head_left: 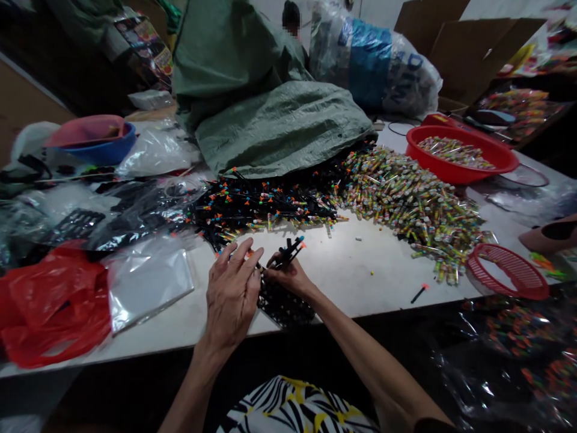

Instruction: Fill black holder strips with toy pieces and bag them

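Holding a few black sticks (283,258) with blue and orange tips, the right hand (291,278) has its grip closed around them, tips pointing up and away from the body. The left hand (232,294) is just beside it, back upward and fingers reaching forward; whether its grip is clamped on anything cannot be told, since the fingers hide what is under them. Between and below the hands, at the near edge of the counter (347,258), sits a dark bundle (287,304) flecked with pale spots.

Beyond the hands spreads a stick pile (270,201), dotted with orange, green and blue, its far side under a green sack (279,129). Touching its right end is a heap of small bright tubes (401,192); more tubes are in the red basin (451,174) behind. A red basket (527,275) stands by the near end of the heap, and a loose stick (419,293) with an orange tip lies near the edge.

On the left are a red bag (58,300), a clear packet (151,279) beside it, and, farther back, a blue bowl (106,150).
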`<move>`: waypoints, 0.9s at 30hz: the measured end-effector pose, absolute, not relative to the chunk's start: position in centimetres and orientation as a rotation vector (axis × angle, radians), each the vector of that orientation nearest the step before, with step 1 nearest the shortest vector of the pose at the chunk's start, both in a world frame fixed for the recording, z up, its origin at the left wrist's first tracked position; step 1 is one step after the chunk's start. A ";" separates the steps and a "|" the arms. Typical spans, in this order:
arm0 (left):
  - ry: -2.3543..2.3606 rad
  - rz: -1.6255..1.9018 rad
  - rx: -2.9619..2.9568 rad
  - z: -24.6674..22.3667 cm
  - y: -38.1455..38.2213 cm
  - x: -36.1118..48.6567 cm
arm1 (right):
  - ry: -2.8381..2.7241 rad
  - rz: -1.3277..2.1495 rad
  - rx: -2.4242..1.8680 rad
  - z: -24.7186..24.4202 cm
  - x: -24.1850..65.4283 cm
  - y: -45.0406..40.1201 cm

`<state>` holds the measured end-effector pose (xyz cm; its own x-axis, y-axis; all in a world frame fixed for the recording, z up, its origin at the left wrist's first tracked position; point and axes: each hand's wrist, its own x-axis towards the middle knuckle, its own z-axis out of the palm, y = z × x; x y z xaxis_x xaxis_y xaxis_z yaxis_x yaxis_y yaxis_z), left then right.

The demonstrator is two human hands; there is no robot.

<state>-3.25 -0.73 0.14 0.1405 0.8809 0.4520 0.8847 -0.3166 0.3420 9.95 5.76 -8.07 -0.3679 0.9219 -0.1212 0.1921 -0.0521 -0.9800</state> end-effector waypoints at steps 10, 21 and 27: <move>-1.818 -0.842 -2.330 0.1 -0.2 -3.4 | -2.627 0.688 -1.427 -6.7 10.3 9.2; -1.837 -0.934 -2.232 -0.3 0.3 -2.4 | -2.429 0.141 -1.971 -5.2 17.0 15.4; -1.858 -0.945 -2.243 -0.2 0.2 -2.6 | -2.471 0.141 -1.996 -5.3 19.7 16.1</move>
